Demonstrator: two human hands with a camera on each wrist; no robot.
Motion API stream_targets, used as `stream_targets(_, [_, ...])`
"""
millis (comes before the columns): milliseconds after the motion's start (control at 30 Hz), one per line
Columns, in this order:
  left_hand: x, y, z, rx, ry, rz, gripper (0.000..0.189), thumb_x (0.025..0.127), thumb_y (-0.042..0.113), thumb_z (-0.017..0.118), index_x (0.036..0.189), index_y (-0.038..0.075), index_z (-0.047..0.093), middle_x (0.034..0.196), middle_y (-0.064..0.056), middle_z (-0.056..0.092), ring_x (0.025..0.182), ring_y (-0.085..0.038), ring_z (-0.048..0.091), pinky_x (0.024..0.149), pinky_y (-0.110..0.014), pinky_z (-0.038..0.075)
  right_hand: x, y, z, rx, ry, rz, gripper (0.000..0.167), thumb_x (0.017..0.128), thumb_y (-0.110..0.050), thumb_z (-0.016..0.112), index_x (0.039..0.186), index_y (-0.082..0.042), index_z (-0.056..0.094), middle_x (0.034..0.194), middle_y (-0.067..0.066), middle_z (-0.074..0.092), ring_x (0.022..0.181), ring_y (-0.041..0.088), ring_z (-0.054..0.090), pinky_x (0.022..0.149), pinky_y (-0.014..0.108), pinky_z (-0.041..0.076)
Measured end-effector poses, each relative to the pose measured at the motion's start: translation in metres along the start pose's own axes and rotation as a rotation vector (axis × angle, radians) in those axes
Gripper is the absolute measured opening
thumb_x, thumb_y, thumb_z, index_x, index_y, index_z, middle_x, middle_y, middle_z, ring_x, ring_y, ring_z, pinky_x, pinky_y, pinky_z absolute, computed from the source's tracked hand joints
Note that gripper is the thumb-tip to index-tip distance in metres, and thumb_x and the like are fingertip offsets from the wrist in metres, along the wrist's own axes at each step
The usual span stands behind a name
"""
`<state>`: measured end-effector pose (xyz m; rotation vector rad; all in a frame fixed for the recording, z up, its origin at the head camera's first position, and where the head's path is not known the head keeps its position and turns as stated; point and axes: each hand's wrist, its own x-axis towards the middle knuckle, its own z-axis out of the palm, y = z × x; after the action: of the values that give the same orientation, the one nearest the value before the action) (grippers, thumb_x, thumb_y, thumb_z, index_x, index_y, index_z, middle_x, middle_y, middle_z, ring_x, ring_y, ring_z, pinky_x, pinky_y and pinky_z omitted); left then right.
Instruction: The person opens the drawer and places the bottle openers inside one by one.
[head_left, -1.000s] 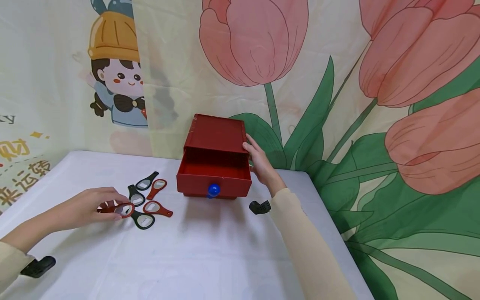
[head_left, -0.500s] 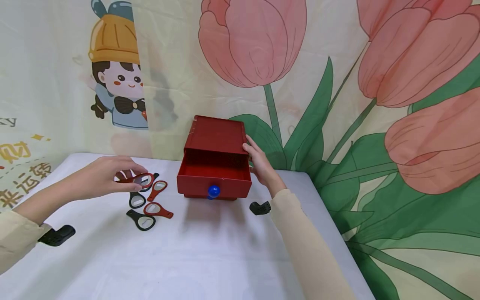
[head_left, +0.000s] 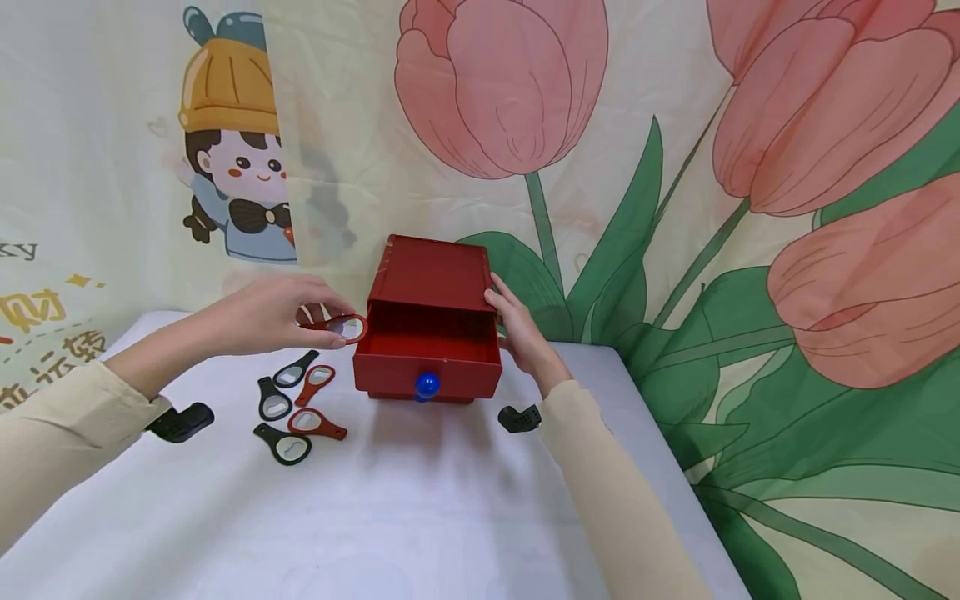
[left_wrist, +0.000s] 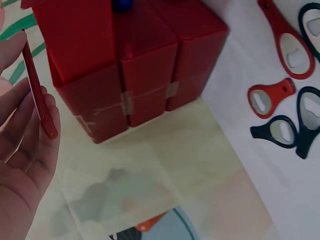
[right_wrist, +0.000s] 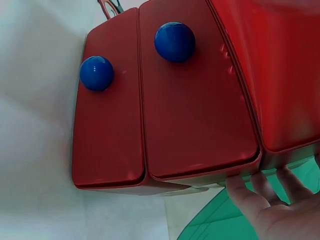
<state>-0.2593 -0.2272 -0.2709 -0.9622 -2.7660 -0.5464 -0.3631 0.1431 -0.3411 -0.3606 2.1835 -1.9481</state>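
Observation:
My left hand (head_left: 273,315) pinches a red bottle opener (head_left: 348,330) between thumb and fingers, its ring end pointing right. It is held up at the left edge of the pulled-out top drawer (head_left: 386,373) of a small red cabinet (head_left: 433,273). The left wrist view shows the same opener (left_wrist: 37,90) edge-on. A blue knob (head_left: 427,384) sits on the drawer front, and the part of the drawer's inside that shows is bare. My right hand (head_left: 527,340) rests on the cabinet's right side; its fairly straight fingertips (right_wrist: 239,187) touch the side there.
Left of the cabinet, several more bottle openers lie on the white table, among them a red one (head_left: 316,423) and a black one (head_left: 285,443). Two lower drawers with blue knobs (right_wrist: 96,73) are pushed in. A printed cloth (head_left: 337,150) hangs behind the table.
The left hand has lifted the red bottle opener from the left of the pile and carried it up and right to the drawer. The right hand has stayed on the cabinet.

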Motion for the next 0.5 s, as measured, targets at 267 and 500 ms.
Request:
stream_targets(267, [0.026,0.017,-0.006,-0.007,-0.027,-0.023,0.041,0.091,0.036,0.085,0.125,0.015,0.078,0.114,0.0,0.074,0.095,-0.015,0.07,0.078,-0.035,0.063,-0.002,-0.002,0.0,-0.013,0.0,-0.009,0.066,0.11,-0.049,0.045,0.17,-0.041,0.019,0.172,0.002,0.03,0.152,0.035,0.035,0.119,0.066,0.038])
stream_targets(500, [0.049,0.031,0.0,-0.011,-0.061,0.022,0.036,0.092,0.032,0.085,0.122,0.014,0.078,0.107,0.001,0.074,0.094,-0.015,0.068,0.077,-0.032,0.061,-0.003,-0.001,0.0,-0.005,-0.005,-0.003,0.065,0.111,-0.049,0.046,0.169,-0.042,0.02,0.172,0.0,0.032,0.153,0.033,0.036,0.118,0.065,0.039])
